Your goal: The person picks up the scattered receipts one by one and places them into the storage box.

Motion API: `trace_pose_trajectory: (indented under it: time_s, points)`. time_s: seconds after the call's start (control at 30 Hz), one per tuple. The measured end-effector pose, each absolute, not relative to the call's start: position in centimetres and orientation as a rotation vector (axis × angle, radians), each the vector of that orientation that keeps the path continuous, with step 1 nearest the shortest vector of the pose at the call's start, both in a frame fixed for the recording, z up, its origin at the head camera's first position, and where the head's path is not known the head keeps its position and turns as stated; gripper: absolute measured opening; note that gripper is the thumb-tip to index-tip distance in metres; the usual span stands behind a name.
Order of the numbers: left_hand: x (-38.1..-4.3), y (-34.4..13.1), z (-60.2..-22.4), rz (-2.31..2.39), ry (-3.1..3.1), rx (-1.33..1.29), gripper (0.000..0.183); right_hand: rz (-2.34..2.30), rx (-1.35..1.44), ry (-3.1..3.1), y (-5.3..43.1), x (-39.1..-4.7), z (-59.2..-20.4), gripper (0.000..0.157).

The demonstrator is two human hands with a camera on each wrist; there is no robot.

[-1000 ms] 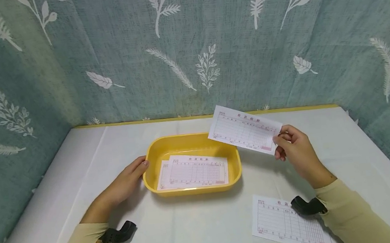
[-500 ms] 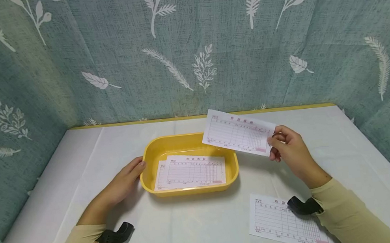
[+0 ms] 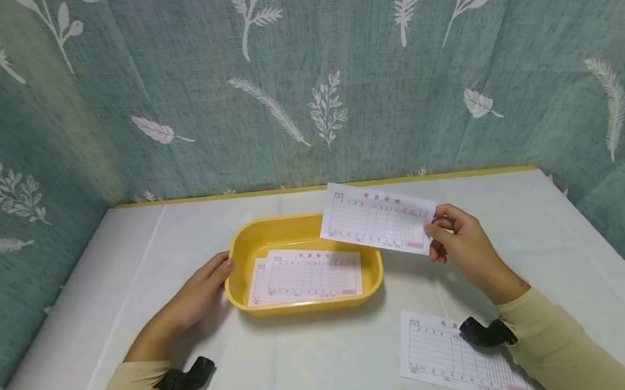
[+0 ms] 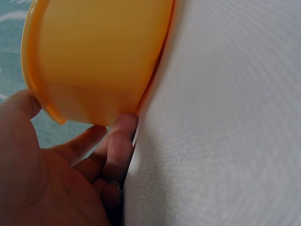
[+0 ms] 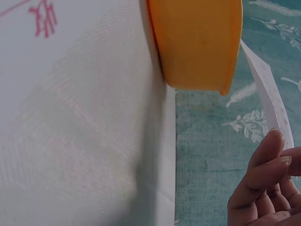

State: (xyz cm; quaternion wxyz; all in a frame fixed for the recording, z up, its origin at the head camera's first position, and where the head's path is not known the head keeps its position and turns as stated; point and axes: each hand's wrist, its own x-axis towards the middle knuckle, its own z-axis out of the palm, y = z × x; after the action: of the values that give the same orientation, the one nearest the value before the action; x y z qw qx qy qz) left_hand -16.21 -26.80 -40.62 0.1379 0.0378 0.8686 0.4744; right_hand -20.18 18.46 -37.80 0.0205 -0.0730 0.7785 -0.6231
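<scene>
My right hand pinches the right end of a printed receipt slip, held tilted over the right rear rim of a yellow plastic basin. In the right wrist view the slip appears nearly edge-on, between thumb and fingers. At the basin's left end, my left hand grips it. The left wrist view has the thumb at the rim and fingertips low against the outer wall. Inside the basin lie overlapping receipt slips. Another receipt slip rests on the table, partly hidden under my right forearm.
A white cloth covers the table, with a yellow strip along its back edge. Green leaf-patterned fabric hangs behind and on both sides. Each wrist carries a black camera mount.
My right hand has brought the pinched slip left and slightly down, farther over the basin. The left hand keeps its hold on the basin; the head view has shifted slightly.
</scene>
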Motion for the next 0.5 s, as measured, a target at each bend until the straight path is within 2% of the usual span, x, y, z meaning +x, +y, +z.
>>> trace_pose_trajectory:
  time_s: [0.5]
  points:
    - [-16.07, -26.56, -40.77, 1.36, 2.528, 0.11, 0.063, -1.912, -0.229, 2.405, 18.4, -19.99, -38.25, 0.005]
